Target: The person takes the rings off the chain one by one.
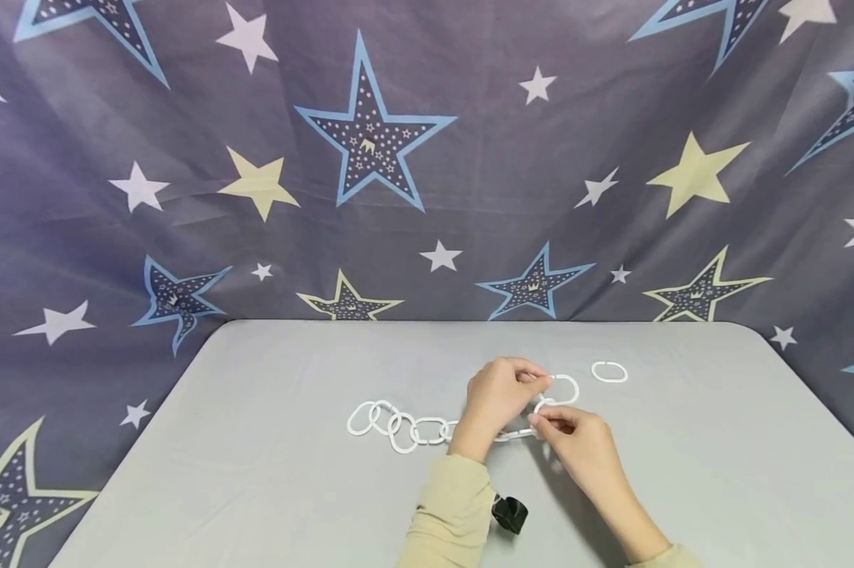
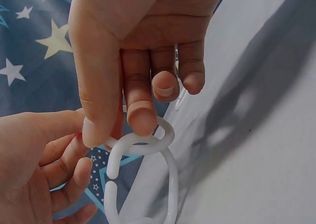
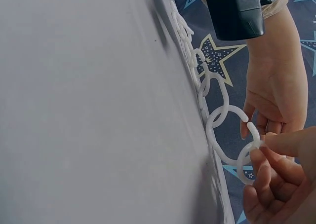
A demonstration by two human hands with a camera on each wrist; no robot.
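Observation:
A chain of white plastic split rings (image 1: 406, 426) lies on the grey table (image 1: 256, 473). Its right end is lifted between both hands. My left hand (image 1: 541, 384) pinches a white ring (image 2: 160, 141) between thumb and index finger, seen close in the left wrist view (image 2: 118, 128). That ring is hooked with a larger split ring (image 2: 170, 184) hanging below it. My right hand (image 1: 541, 422) pinches the end ring (image 3: 244, 167) from the near side, in the right wrist view (image 3: 264, 145). The chain's last link (image 3: 222, 113) shows its gap beside it.
One loose white ring (image 1: 609, 371) lies on the table just right of the hands. A star-patterned blue cloth (image 1: 427, 158) hangs behind and around the table. A black wrist camera (image 1: 510, 513) sits under my left forearm.

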